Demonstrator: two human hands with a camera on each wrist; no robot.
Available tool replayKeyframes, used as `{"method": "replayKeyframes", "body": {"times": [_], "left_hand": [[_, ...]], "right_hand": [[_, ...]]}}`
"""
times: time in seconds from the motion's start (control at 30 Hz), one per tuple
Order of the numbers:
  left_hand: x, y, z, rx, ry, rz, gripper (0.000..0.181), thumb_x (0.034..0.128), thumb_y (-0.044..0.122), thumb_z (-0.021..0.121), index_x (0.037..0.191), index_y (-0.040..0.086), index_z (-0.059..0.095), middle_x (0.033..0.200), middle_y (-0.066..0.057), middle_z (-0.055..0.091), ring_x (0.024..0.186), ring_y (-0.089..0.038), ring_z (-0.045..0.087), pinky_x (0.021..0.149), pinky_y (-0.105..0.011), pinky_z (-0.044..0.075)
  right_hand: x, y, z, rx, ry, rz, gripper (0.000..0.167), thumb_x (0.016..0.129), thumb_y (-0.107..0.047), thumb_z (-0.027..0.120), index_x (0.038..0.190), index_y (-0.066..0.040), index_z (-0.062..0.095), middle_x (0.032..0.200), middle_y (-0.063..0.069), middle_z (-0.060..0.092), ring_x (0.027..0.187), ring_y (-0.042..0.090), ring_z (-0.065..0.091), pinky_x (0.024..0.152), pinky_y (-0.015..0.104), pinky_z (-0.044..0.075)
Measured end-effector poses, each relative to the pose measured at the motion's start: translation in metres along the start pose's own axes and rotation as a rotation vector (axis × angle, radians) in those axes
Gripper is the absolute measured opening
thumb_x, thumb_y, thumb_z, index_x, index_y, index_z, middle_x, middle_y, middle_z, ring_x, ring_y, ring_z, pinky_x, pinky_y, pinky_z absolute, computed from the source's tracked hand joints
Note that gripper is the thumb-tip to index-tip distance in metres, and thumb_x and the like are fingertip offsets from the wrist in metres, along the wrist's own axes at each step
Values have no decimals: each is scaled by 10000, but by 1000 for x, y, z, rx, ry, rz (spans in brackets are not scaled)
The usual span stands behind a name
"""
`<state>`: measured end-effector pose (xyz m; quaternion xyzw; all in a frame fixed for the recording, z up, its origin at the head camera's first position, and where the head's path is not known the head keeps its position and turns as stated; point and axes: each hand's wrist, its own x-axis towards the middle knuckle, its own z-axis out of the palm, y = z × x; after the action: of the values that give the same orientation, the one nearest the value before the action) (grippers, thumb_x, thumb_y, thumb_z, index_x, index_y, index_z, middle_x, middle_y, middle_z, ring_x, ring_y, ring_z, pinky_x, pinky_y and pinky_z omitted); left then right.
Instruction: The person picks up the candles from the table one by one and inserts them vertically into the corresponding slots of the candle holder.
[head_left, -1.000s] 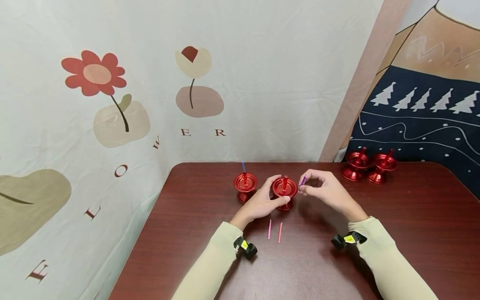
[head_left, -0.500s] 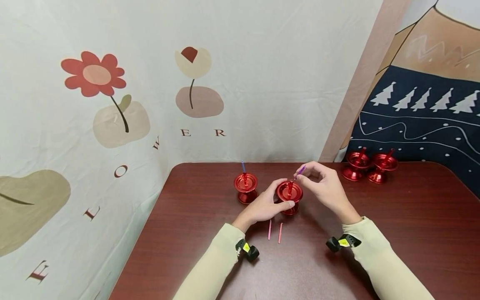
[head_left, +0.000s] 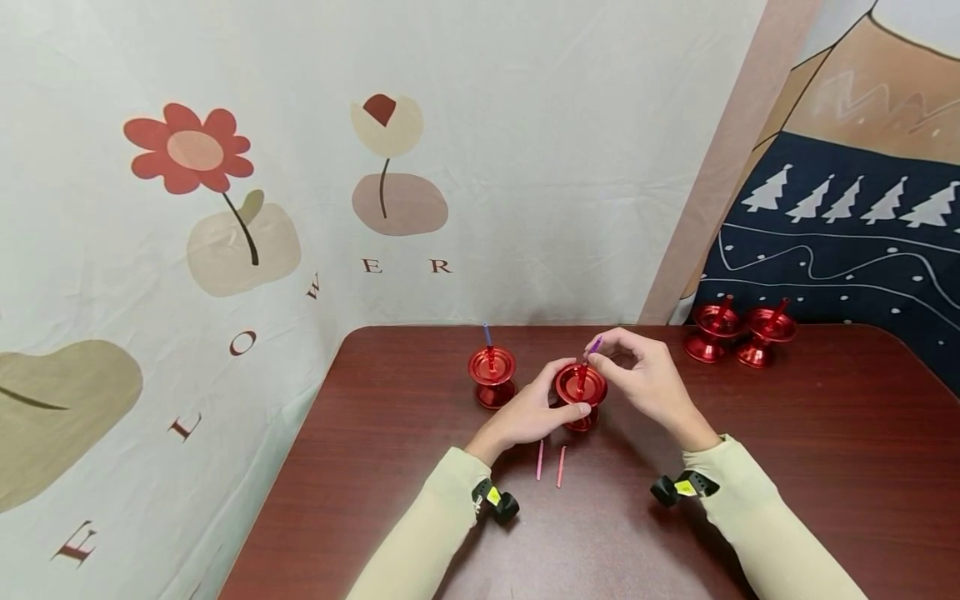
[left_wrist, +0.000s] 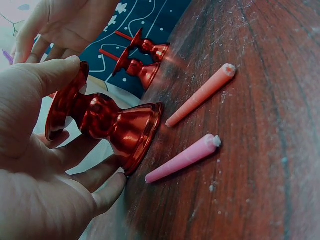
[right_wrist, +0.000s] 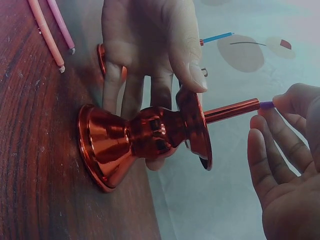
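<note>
A shiny red candle holder (head_left: 581, 384) stands on the table, its dish gripped by my left hand (head_left: 528, 410) with the thumb on the near rim and fingers around the far side. My right hand (head_left: 651, 379) pinches a purple candle (head_left: 596, 345) between thumb and fingertips above that holder. In the right wrist view the purple candle (right_wrist: 267, 105) meets the open end of the holder's thin tube (right_wrist: 232, 110). Nearer me lie a pink candle (head_left: 539, 461) and an orange-red candle (head_left: 561, 467), side by side.
Left of my left hand stands another red holder (head_left: 492, 377) with a blue candle (head_left: 487, 333) upright in it. Two more red holders, one (head_left: 711, 332) beside the other (head_left: 765, 333), stand at the back right edge. Printed cloth hangs behind the table (head_left: 375, 467).
The gripped holder has shifted slightly right and toward me with my left hand. My right hand has moved left, bringing the purple candle from beside the holder to its tube, now more upright.
</note>
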<state>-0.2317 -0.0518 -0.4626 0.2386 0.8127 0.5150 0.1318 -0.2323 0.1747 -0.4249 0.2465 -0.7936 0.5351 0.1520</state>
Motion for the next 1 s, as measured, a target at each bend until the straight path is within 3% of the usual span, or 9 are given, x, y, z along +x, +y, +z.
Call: {"method": "replayKeyframes", "body": {"times": [0.3, 0.6, 0.8, 1.0], "left_hand": [[0, 0, 1, 14, 9, -5, 757, 1032, 336, 783, 1666, 186, 400, 1516, -68, 633, 1362, -152, 611, 1171, -367, 452], [0, 0, 0, 12, 8, 14, 738, 1034, 312, 786, 1655, 178, 411, 1514, -85, 632, 1373, -183, 611, 1175, -394, 456], [-1, 0, -1, 18, 8, 18, 754, 1034, 369, 774, 1661, 167, 406, 1513, -96, 627, 1365, -198, 615, 1175, -427, 461], [-1, -3, 0, 42, 17, 39, 747, 1036, 462, 748, 1651, 188, 423, 1487, -86, 643, 1336, -198, 631, 1151, -463, 482]], "right_hand": [[1, -2, 3, -39, -19, -70, 158, 979, 29, 783, 1076, -95, 799, 1015, 116, 774, 814, 163, 673, 702, 226, 579], [3, -2, 5, -119, -13, -149, 136, 986, 40, 776, 1038, -86, 783, 991, -42, 723, 814, 144, 664, 711, 210, 573], [3, -1, 5, -175, -45, -187, 111, 988, 28, 765, 1035, -73, 766, 982, -49, 697, 842, 126, 678, 665, 265, 583], [3, 0, 4, -152, -70, -171, 128, 978, 34, 771, 1043, -76, 760, 978, -36, 707, 846, 135, 692, 671, 237, 581]]}}
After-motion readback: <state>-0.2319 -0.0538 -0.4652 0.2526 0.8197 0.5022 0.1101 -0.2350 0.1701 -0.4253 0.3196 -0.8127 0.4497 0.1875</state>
